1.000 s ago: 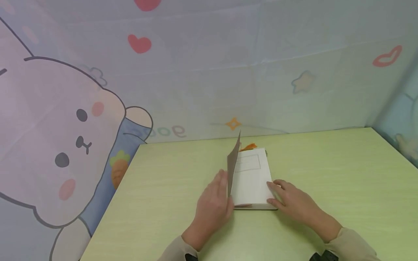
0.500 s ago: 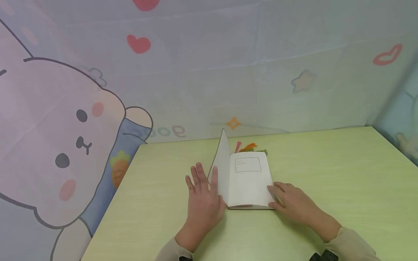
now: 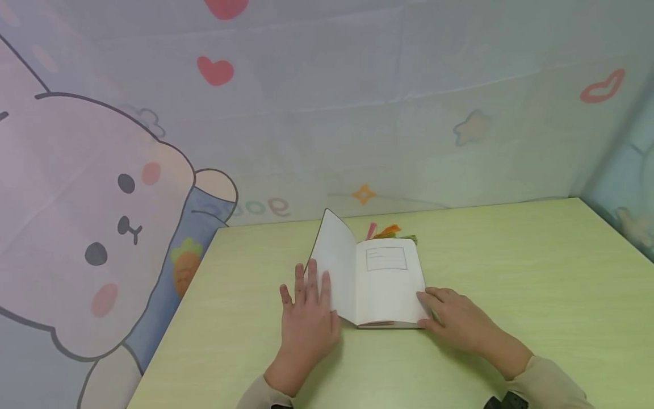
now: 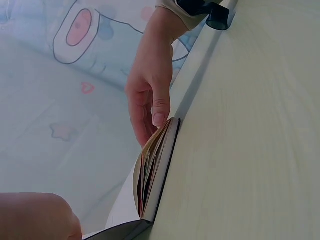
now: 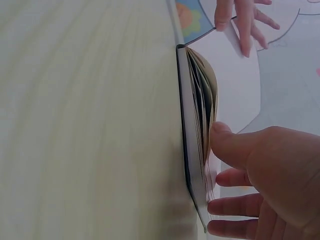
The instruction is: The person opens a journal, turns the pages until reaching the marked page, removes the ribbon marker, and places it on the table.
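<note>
Under my left hand (image 3: 309,329): the white inner side of the cover (image 3: 339,258), which slants up from the notebook's spine; my fingers are straight and spread apart on it.
Right of this hand: the notebook (image 3: 390,298), lying on the pale yellow-green table (image 3: 521,272); its white page faces up.
Right hand (image 3: 457,321): fingers loosely extended, with thumb a little apart from them; the tips touch the near right corner of the notebook, fingers at the right edge, thumb at the near edge.
Page edges (image 5: 213,95): just beside my right thumb; they bulge and leave gaps between the leaves.
Printed frame (image 3: 386,259): on the page, farther than my right fingertips; its short lines are too small to read.
Tassels (image 3: 389,232): beyond both hands, at the far edge of the notebook; pink, orange and green.
Sleeve (image 3: 549,383): behind my right hand; beige.
Backdrop (image 3: 317,142): ahead of both hands, past the table; hearts, a star and a large animal are printed on it.
</note>
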Tool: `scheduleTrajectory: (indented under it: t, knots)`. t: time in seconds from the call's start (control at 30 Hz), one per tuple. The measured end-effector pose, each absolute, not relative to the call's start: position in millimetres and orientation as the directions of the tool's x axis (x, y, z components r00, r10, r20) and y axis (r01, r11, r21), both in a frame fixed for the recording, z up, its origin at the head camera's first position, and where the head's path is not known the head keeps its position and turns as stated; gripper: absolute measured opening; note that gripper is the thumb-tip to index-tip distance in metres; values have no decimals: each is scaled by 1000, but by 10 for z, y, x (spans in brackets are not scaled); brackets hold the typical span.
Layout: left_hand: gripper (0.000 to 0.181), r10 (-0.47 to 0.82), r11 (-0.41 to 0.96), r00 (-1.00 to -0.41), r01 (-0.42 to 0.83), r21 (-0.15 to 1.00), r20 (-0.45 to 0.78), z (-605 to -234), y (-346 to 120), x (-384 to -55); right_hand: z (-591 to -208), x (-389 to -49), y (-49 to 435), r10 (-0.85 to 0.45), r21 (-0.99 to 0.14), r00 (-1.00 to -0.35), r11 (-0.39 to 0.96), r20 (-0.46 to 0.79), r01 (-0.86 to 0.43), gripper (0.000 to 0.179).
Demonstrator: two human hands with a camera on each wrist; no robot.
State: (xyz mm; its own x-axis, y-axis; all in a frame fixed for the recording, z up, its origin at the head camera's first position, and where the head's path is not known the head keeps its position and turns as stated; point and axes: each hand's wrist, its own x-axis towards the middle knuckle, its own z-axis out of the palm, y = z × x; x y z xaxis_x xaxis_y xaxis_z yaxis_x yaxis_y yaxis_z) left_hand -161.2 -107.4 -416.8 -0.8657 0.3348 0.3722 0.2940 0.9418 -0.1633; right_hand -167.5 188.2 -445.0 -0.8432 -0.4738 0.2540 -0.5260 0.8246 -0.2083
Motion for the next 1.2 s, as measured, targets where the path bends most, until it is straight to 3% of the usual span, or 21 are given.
scheduleTrajectory:
  t: [0.23, 0.53, 0.9, 1.2]
  knots:
    - [58, 332, 942, -900, 304, -139, 283, -4264, -1154, -1604, -4438, -1640, 1862, -476, -225, -850, 823, 225, -521, 57]
    - [55, 323, 942, -931, 333, 33, 172, -4400, -1278, -1633, -4478, -1631, 1838, -472, -217, -853, 829, 224, -516, 57]
    - [87, 310, 942, -942, 323, 93, 127, -4500, -1324, -1642, -4461, -1624, 1809, -488, -198, -838, 821, 244, -535, 58]
    - [97, 325, 933, -943, 332, 138, 70, -4560, -1323, -1638, -4436, -1618, 1777, -508, -156, -788, 797, 347, -583, 57]
